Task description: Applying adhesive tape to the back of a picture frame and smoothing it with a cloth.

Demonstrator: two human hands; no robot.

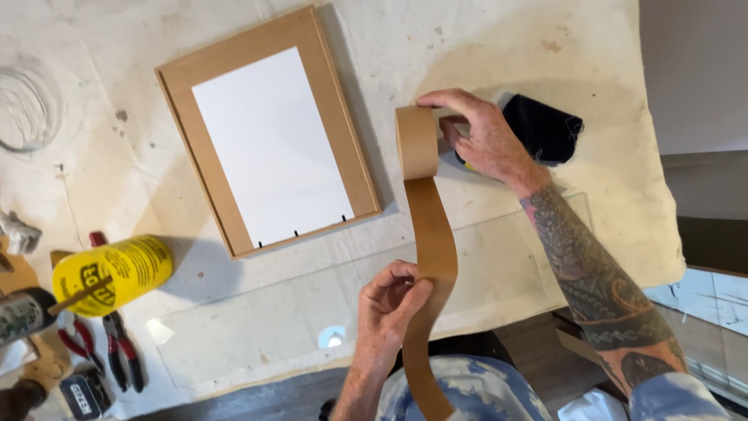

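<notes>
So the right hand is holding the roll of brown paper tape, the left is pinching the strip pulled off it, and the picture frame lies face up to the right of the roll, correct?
Not quite. The head view shows the picture frame lying to the left of the roll of brown paper tape, not the right. The rest holds: the right hand holds the roll and the left hand pinches the strip.

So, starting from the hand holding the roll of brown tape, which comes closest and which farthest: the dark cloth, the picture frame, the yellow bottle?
Measured from the right hand in the head view:
1. Dark cloth, just beyond the hand, partly behind it.
2. Picture frame, lying flat across the table to the hand's left.
3. Yellow bottle, on its side near the far left edge, by the red pliers.
</notes>
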